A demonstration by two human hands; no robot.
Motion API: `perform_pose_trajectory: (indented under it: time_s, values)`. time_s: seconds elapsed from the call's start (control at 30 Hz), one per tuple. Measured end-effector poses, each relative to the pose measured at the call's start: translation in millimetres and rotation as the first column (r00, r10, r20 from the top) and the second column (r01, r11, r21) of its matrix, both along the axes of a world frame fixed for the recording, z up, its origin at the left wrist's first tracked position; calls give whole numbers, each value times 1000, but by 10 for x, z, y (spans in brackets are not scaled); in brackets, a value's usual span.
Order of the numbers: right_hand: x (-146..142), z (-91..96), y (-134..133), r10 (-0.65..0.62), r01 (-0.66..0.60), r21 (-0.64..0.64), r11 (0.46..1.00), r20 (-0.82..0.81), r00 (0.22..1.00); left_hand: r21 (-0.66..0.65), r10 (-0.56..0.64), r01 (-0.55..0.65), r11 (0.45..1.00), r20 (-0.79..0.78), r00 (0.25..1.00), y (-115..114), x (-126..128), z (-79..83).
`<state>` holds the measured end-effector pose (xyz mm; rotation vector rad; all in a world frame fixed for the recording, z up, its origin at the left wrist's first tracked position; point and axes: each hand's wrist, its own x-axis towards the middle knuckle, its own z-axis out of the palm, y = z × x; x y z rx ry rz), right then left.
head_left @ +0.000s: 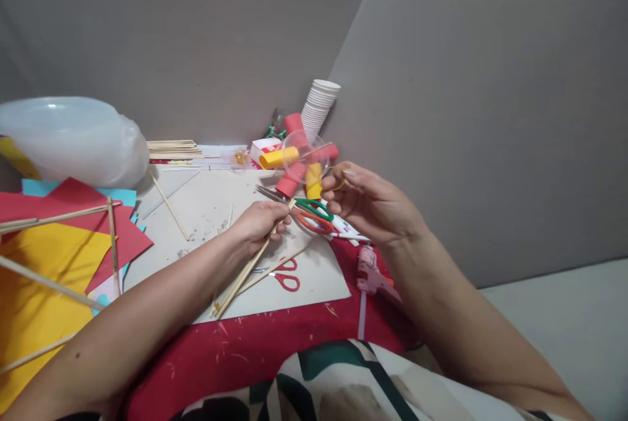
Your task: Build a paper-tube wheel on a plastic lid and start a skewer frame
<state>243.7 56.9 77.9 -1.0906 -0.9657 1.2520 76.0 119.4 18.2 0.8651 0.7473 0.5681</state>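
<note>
My left hand (267, 219) is closed around a small bundle of thin wooden sticks (245, 277), which slant down toward the front of the white board. Their top ends poke out just above my thumb. Raised to the right, my right hand (373, 202) pinches a thin yellow rubber band (337, 171) between thumb and fingers. Between the two hands lie scissors with green handles (316, 208) and scissors with orange handles (314, 221). Red-handled scissors (286, 280) rest on the board below, with a loose stick across their blades.
Red and yellow paper rolls (294, 179), a clear round lid (321, 146) and stacked paper cups (318, 107) stand at the back. Coloured paper (53, 277) with a stick frame covers the left. A pink glue gun (370, 270) lies right. A plastic bag (73, 140) sits back left.
</note>
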Motion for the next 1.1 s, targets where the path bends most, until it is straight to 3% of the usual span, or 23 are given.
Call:
perform_pose_trajectory:
  time_s: [0.13, 0.37, 0.53, 0.67, 0.87, 1.1]
  values:
    - [85, -207, -150, -23, 19, -40, 999, -84, 996, 26, -46, 46, 999, 5, 999, -21, -18, 70]
    - [142, -451, -137, 22, -45, -75, 996, -277, 961, 77, -96, 90, 993, 76, 992, -59, -55, 169]
    - [186, -576, -72, -73, 59, -59, 997, -283, 956, 105, -151, 142, 984, 80, 985, -71, -50, 186]
    - [182, -616, -75, -127, 123, -33, 992, -268, 955, 81, -176, 172, 982, 47, 983, -132, -24, 176]
    - [107, -591, -152, -15, 6, -39, 999, -245, 970, 59, -212, 210, 976, 28, 977, -242, 26, 131]
    - [114, -638, -159, 12, -23, -46, 999, -220, 975, 74, -230, 226, 971, 52, 972, -265, -5, 98]
